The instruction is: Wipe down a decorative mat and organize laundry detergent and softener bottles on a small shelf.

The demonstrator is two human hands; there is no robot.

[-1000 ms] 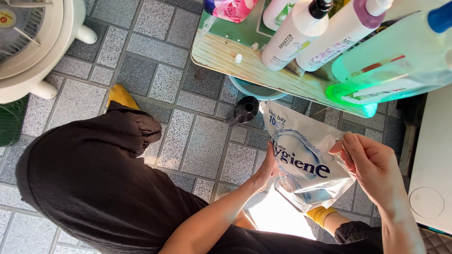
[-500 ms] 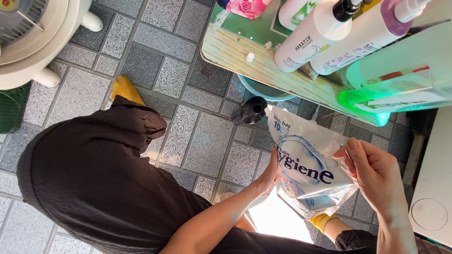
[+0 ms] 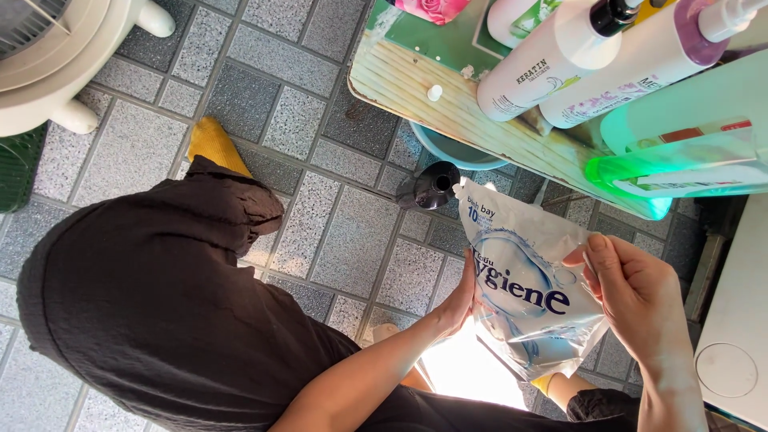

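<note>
A white and blue plastic refill pouch (image 3: pixel 520 280) hangs tilted between both my hands. My left hand (image 3: pixel 460 292) presses its left edge from behind. My right hand (image 3: pixel 632 292) grips its right edge, thumb on the front. The pouch's upper corner points at the open mouth of a dark bottle (image 3: pixel 432 186) standing on the tiled floor. I cannot tell whether liquid is running.
A wooden shelf (image 3: pixel 416 88) carries white pump bottles (image 3: pixel 552 64) and a clear green bottle (image 3: pixel 680 152). A blue basin (image 3: pixel 448 150) sits under it. A white fan base (image 3: pixel 56 72) is top left, a white appliance (image 3: pixel 732 320) at right. My dark-clothed knee (image 3: pixel 160 272) fills the left.
The view has shifted slightly, so the shelf and bottles sit a little to the right. Both hands keep their hold on the pouch, its corner still at the dark bottle's mouth.
</note>
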